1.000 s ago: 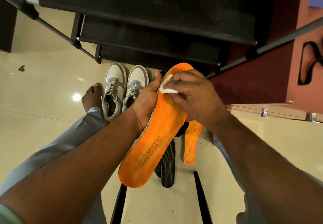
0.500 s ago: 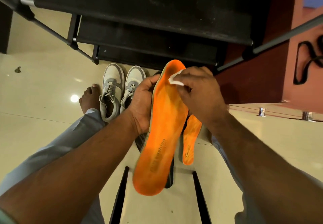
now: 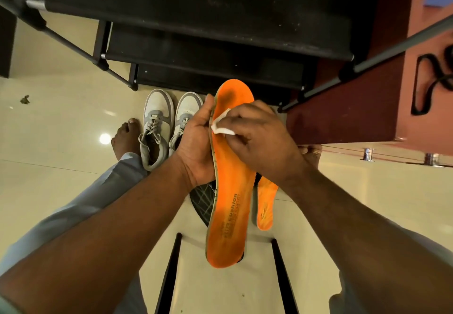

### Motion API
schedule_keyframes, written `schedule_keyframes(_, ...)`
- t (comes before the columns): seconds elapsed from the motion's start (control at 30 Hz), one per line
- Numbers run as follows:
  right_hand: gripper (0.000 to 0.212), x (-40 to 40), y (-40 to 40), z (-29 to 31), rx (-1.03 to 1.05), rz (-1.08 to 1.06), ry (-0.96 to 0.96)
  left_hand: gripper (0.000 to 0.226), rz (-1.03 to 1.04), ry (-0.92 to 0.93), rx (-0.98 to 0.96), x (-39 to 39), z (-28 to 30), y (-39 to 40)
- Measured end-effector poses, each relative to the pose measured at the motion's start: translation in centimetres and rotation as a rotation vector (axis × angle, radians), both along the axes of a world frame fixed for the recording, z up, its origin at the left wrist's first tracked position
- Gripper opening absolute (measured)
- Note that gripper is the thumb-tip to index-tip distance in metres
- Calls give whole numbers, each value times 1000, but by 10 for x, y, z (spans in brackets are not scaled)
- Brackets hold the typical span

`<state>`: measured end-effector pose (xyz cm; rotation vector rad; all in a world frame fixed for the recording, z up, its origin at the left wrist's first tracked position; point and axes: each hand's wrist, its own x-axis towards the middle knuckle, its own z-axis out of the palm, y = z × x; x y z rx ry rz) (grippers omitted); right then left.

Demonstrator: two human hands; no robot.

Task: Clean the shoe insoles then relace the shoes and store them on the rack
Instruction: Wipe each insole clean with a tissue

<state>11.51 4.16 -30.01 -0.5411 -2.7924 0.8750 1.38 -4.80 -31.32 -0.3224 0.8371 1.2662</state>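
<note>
A glossy cream tiled floor (image 3: 61,191) reflects a round ceiling light, and a black tiered shoe rack (image 3: 196,31) with fabric shelves and dark metal tubes stands at the top of the view beside a reddish-brown wooden cabinet (image 3: 355,107).

The person holds a long orange foam insole (image 3: 231,191) above the floor, its long axis running nearly straight away from them, rounded toe end toward the rack and heel end nearest the body. Its top face looks matte and slightly grimy, with a dark smudge near the toe and printed lettering close to the heel. The left hand (image 3: 196,147) grips the insole's left edge, thumb laid along the rim and fingers curled behind. The right hand (image 3: 259,137) pinches a small folded white wipe (image 3: 220,125) and presses it against the upper part of the insole.

On the floor under the hands lie a second orange insole (image 3: 266,206) and a dark patterned sole-shaped piece (image 3: 204,201), partly hidden. A pair of grey and white laced sneakers (image 3: 157,127) stands side by side in front of the rack, toes toward it, just beside a bare foot (image 3: 125,139).
</note>
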Motion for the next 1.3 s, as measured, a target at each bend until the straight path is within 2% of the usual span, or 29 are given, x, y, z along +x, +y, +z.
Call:
schedule_keyframes(0.13, 24, 7, 18, -7, 39, -206, -64, 65, -16, 30, 44, 1, 1, 2)
schedule_keyframes(0.27, 27, 2, 4, 1, 6, -43, 0, 68, 13, 2, 54, 0, 0, 1)
schedule_keyframes(0.33, 28, 0, 0, 3, -7, 15, 11, 80, 32, -22, 66, -1, -2, -1)
schedule_keyframes(0.4, 25, 1, 5, 0, 12, -74, -26, 91, 27, -10, 73, -1, -2, -1)
schedule_keyframes(0.5, 24, 7, 16, -5, 35, -239, -62, 95, -1, 14, 58, 3, 1, 2)
schedule_keyframes(0.7, 32, -3, -6, 6, 27, -31, -31, 87, 20, 31, 38, 1, 2, 2)
schedule_keyframes(0.9, 22, 7, 15, -4, 94, -265, -66, 84, 41, 71, 5, 4, 0, 4)
schedule_keyframes(1.0, 24, 0, -1, 0, 77, -129, -9, 100, 45, 38, 29, 2, -1, 3)
schedule_keyframes(1.1, 28, -1, -6, 0, 18, -47, 7, 99, 68, 43, 103, 2, -2, 3)
schedule_keyframes(1.23, 25, 7, 16, -9, 63, -265, -52, 94, 109, 18, 151, 3, -4, 5)
schedule_keyframes(1.3, 26, 6, 14, -9, 57, -284, -44, 91, 111, 16, 150, 4, -3, 5)
